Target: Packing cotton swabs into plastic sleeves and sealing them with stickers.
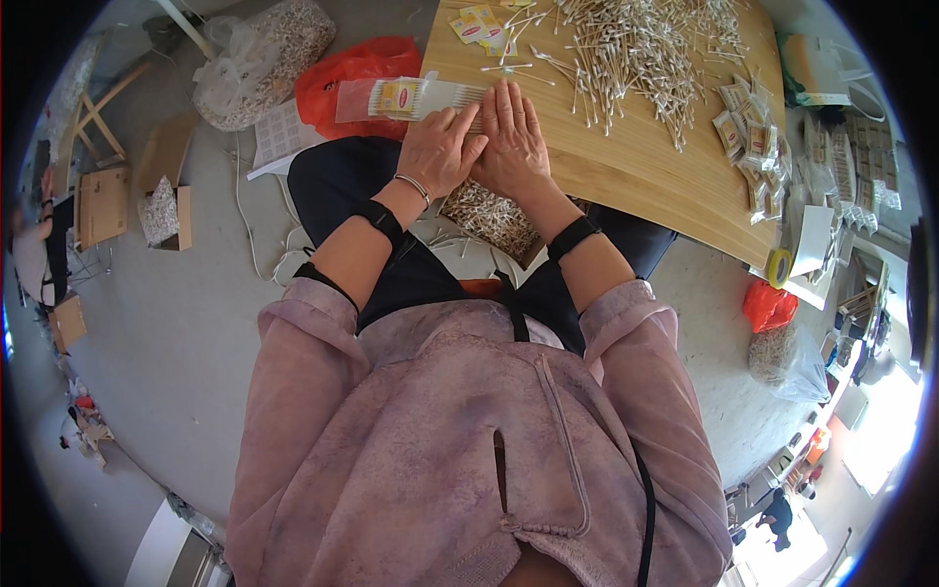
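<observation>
At the near left edge of the wooden table (pixel 626 161), a clear plastic sleeve (pixel 354 102) holds a row of cotton swabs and a yellow-and-white card (pixel 398 98). My left hand (pixel 435 155) rests over the sleeve's right part, fingers stretched out and thumb apart. Beside it, my right hand (pixel 513 142) is flat, its fingers straight, over the row of swabs (pixel 468 96) at the sleeve's right end. Neither hand grips anything that shows. The palms and what lies under them are hidden.
Loose cotton swabs (pixel 636 59) heap across the table's far side, near yellow cards (pixel 477 23). Filled packets (pixel 753 142) pile at the right edge. A box of swabs (pixel 487 220) sits below the table edge. Left stand a red bag (pixel 342 78) and a bulging clear bag (pixel 264 68).
</observation>
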`<action>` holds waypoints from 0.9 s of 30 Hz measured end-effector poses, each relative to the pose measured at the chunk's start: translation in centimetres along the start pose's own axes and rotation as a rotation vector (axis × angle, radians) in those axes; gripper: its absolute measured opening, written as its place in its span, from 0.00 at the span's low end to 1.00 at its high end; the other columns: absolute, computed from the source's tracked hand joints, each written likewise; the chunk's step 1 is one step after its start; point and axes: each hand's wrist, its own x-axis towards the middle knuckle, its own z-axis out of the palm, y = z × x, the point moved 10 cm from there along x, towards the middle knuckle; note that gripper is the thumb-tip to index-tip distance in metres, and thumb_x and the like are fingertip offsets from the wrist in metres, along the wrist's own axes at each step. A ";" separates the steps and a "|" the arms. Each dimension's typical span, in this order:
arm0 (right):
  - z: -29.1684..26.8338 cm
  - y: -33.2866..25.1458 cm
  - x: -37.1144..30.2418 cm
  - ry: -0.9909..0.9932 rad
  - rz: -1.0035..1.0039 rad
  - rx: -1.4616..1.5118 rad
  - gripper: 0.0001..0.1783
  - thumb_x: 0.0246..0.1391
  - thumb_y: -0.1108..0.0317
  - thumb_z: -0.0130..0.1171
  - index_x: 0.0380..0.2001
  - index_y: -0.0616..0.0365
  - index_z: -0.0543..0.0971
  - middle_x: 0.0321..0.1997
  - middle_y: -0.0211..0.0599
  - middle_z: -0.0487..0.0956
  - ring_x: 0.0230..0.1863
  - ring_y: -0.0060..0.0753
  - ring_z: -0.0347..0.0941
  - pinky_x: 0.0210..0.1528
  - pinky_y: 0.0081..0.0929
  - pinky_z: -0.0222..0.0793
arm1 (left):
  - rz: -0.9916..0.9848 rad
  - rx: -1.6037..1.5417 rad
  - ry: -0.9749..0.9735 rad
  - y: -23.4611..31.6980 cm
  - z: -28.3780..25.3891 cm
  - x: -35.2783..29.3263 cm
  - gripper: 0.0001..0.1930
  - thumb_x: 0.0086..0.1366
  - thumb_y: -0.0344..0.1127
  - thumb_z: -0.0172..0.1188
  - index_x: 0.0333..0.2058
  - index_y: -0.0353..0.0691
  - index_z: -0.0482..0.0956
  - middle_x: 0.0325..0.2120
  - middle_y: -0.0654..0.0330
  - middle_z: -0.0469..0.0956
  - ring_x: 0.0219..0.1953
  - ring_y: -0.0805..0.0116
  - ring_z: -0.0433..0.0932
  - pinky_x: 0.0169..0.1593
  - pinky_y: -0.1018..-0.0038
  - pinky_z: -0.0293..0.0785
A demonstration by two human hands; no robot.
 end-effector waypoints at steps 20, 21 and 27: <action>0.2 0.1 0.1 -0.022 0.021 0.013 0.43 0.52 0.49 0.44 0.64 0.67 0.52 0.70 0.53 0.47 0.73 0.47 0.37 0.72 0.40 0.30 | -0.052 0.033 -0.066 0.0 0.5 0.8 0.25 0.65 0.49 0.48 0.57 0.42 0.64 0.35 0.56 0.75 0.38 0.57 0.76 0.41 0.62 0.71; 0.2 0.1 0.1 -0.020 0.025 0.015 0.43 0.52 0.49 0.45 0.64 0.67 0.52 0.70 0.53 0.48 0.73 0.47 0.37 0.72 0.40 0.31 | -0.052 0.034 -0.066 0.1 0.5 0.9 0.25 0.65 0.49 0.48 0.57 0.42 0.64 0.35 0.56 0.75 0.38 0.57 0.76 0.41 0.62 0.71; 0.1 0.0 0.1 -0.016 0.018 -0.008 0.43 0.52 0.50 0.46 0.64 0.67 0.52 0.70 0.53 0.49 0.73 0.47 0.38 0.72 0.40 0.31 | -0.055 0.045 -0.071 0.0 0.4 0.9 0.24 0.65 0.48 0.48 0.56 0.43 0.66 0.35 0.56 0.75 0.38 0.57 0.76 0.41 0.63 0.72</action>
